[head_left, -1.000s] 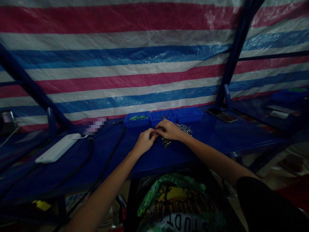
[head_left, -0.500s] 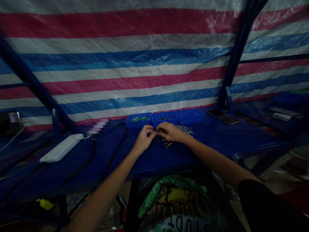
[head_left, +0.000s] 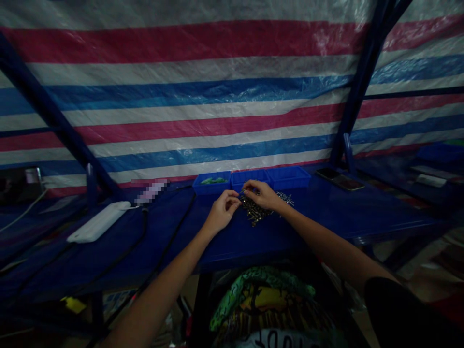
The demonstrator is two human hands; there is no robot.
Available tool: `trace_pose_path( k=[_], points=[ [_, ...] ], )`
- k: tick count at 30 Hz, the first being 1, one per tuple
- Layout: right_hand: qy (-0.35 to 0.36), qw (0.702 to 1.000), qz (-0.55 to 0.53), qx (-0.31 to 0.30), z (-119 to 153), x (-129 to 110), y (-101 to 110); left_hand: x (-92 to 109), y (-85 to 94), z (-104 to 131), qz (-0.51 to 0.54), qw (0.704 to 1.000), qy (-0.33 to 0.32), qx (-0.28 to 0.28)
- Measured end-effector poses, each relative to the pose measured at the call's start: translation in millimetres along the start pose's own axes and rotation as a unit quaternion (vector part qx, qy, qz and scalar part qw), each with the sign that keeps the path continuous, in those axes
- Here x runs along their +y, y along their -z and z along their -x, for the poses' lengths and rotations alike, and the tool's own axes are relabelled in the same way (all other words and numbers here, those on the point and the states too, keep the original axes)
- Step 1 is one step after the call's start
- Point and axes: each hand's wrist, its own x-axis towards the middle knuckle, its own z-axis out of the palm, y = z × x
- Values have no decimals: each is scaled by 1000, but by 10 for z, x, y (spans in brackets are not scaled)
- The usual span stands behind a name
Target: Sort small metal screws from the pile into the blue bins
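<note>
My left hand [head_left: 224, 210] is over the blue table, its thumb and fingertips closed in a pinch just left of a pile of small brass-coloured metal parts [head_left: 256, 212]. Above that pile my right hand [head_left: 261, 194] curls its fingers, thumb and forefinger pinched together close to the left fingertips. Whatever either hand holds is too small and dark to make out. Behind the right wrist lie thin silvery pins or screws [head_left: 285, 197]. Three blue trays stand in a row behind the hands: a left tray [head_left: 212, 189] with green pieces, a middle tray [head_left: 237, 185] partly hidden by my right hand, and a right tray [head_left: 290, 182].
A white power strip [head_left: 97, 223] and black cables [head_left: 172, 224] lie on the left of the table. A dark phone [head_left: 340, 179] rests at the right. Blue metal posts [head_left: 358, 92] rise in front of a striped plastic sheet [head_left: 203, 96].
My right hand has lifted slightly off the metal pile, so more of it shows. The two hands' fingertips are a little further apart. The camera view has shifted slightly.
</note>
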Motion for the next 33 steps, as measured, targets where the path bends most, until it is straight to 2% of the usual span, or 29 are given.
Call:
trace_pose_path(
  k=[4,7,10,15,18,23,26,30,33],
  points=[
    [-27,990,84,114,-27,198,158,64,-50,74,-216,969,-91,-82],
    [-46,962,188,192,-48,328,302,106,-62,93,-272,950,-116,-101],
    [-75,930,289,215,-85,415,366,91,-49,86,-296,945,-103,-95],
    [-140,905,372,149,-128,450,269,16,-32,72,-347,931,-73,-80],
    [-136,911,365,133,-87,374,186,11,-43,70,-370,923,-68,-86],
    [-89,937,324,93,14,139,65,1,-67,67,-383,918,-60,-78],
    [-48,955,291,32,37,33,2,-36,-53,47,-348,935,-41,-47],
    [6,967,243,-78,53,-31,-48,-46,-8,3,-248,968,32,29],
    [31,969,225,-103,69,-56,-61,-19,9,-17,-191,978,63,63]
  ],
)
